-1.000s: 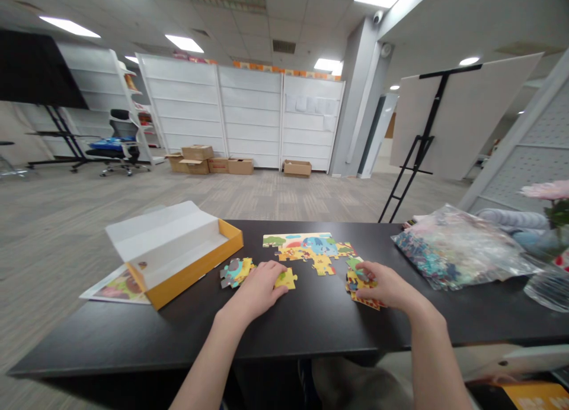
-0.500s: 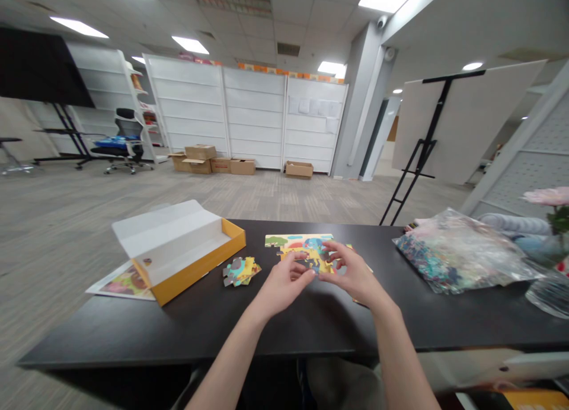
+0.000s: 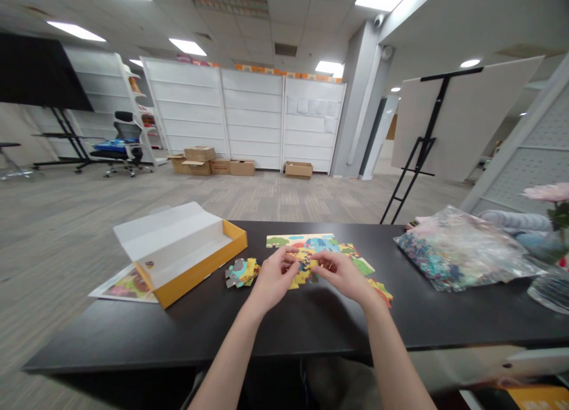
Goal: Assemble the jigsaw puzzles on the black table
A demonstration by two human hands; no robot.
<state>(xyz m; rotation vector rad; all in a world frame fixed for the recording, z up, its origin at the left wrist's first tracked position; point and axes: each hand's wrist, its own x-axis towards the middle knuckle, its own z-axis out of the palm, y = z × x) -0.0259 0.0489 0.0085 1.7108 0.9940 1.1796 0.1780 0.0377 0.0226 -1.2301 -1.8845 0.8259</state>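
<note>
Centrally, colourful cardboard puzzle (image 3: 320,243): on black desk (image 3: 200,328)
Left hand (image 3: 276,278), right hand (image 3: 345,278): grips curled at it; cannot tell if pinching
Yellow cardboard box (image 3: 202,275): open, white-lined
Clear plastic bag (image 3: 471,247): multicoloured contents (image 3: 438,260)

The left hand (image 3: 274,282) and the right hand (image 3: 347,276) are bare, and their slim fingers (image 3: 326,256) are exposed as far as they are seen. The wrists (image 3: 254,308) are likewise bare. The left forearm (image 3: 233,348) and the right forearm (image 3: 389,339) are uncovered down to the lower part of the view and are slender in outline, being gradually widened from the wrist. Greyish-beige cloth (image 3: 342,381) is partly seen in shadow at the lap; its cut cannot be determined through the blur.
</note>
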